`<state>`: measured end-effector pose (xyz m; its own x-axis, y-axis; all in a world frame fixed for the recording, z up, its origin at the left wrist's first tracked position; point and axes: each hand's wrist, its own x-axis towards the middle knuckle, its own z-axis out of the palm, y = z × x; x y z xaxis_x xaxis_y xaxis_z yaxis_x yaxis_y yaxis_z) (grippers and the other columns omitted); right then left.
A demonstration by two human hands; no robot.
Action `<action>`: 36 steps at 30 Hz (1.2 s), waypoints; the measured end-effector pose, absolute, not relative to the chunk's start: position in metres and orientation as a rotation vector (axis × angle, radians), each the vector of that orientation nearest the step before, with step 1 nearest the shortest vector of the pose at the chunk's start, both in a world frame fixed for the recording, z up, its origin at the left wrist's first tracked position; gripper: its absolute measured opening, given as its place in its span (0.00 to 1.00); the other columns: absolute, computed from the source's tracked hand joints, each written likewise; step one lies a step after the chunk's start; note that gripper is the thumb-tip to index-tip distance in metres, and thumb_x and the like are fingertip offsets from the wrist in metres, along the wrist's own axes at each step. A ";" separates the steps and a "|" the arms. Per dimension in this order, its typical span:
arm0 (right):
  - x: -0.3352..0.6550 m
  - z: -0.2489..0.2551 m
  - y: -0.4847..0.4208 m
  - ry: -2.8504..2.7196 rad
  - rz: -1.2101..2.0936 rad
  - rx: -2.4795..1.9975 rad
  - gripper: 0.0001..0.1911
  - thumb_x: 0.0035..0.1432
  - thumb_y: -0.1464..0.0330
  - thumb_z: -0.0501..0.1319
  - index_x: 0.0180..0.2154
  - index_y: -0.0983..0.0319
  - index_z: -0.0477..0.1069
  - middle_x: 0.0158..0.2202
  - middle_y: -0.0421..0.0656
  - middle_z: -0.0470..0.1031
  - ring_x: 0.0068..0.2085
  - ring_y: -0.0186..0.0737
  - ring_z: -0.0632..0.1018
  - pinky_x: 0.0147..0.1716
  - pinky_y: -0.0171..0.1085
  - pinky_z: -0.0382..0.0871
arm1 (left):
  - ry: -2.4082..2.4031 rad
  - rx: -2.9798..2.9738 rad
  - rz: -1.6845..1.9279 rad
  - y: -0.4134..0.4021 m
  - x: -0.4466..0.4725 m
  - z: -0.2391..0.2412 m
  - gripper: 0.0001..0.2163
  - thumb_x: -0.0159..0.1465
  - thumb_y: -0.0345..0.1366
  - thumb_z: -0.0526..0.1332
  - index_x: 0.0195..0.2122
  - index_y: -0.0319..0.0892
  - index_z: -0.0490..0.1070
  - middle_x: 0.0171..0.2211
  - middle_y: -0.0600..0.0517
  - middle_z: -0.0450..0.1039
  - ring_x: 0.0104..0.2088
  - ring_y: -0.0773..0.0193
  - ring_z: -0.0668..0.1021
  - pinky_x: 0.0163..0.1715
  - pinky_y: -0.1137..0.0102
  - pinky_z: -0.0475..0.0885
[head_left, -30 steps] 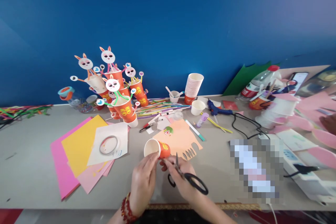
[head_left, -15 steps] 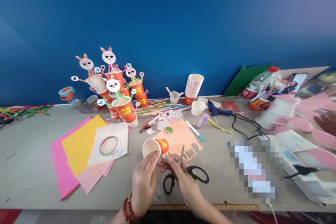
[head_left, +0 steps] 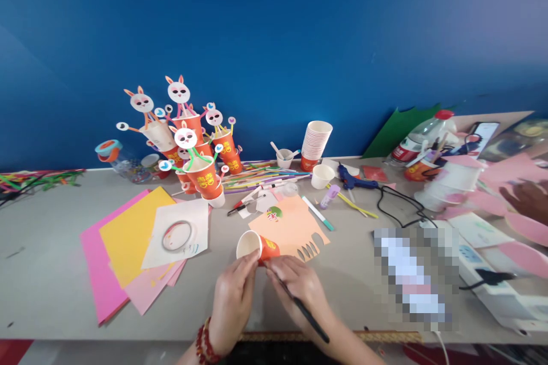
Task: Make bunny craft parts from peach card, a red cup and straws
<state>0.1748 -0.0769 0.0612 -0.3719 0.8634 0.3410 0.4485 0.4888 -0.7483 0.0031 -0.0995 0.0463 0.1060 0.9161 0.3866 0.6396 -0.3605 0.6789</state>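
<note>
My left hand (head_left: 234,296), with a red beaded bracelet at its wrist, grips a red and white paper cup (head_left: 269,248) by its side. The cup lies tilted, its white mouth turned to the left. In my right hand (head_left: 299,284) are black-handled scissors (head_left: 307,315), seen edge-on, with the handle slanting down toward my wrist. Their blades are hidden by the fingers near the cup's lower side. Just beyond the cup lies a peach paper sheet (head_left: 295,219) with cut-outs along its edge.
Cup rabbits (head_left: 201,177) stand at the back left, behind coloured sheets (head_left: 124,239) and a tape roll (head_left: 177,235). Stacked cups (head_left: 315,145) and a blue glue gun (head_left: 355,179) are at the back. A power strip (head_left: 479,274) lies right, near another person's hand (head_left: 528,199).
The scissors have turned from showing both loops to edge-on, with the handle now pointing back toward my right wrist. The cup has shifted slightly right.
</note>
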 end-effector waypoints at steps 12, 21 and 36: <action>0.160 0.061 -0.080 -0.999 1.601 -1.024 0.20 0.62 0.51 0.58 0.34 0.61 0.75 0.32 0.45 0.81 0.34 0.43 0.81 0.42 0.42 0.75 | 1.474 2.233 1.214 -0.099 0.001 0.049 0.22 0.66 0.23 0.52 0.60 0.43 0.65 0.51 0.44 0.76 0.52 0.59 0.78 0.50 0.67 0.75; 0.175 0.074 -0.074 -1.651 1.234 -1.237 0.17 0.66 0.60 0.54 0.33 0.59 0.78 0.29 0.42 0.80 0.32 0.40 0.80 0.34 0.35 0.71 | 1.459 1.507 1.174 -0.093 0.008 0.054 0.11 0.69 0.37 0.57 0.49 0.41 0.73 0.43 0.46 0.81 0.40 0.59 0.83 0.39 0.69 0.79; 0.174 0.078 -0.072 -1.940 0.867 -1.268 0.13 0.64 0.68 0.55 0.27 0.59 0.72 0.26 0.41 0.77 0.27 0.38 0.77 0.28 0.33 0.65 | 1.435 1.398 1.245 -0.094 0.011 0.039 0.13 0.66 0.41 0.60 0.47 0.41 0.74 0.42 0.45 0.80 0.40 0.58 0.83 0.40 0.67 0.79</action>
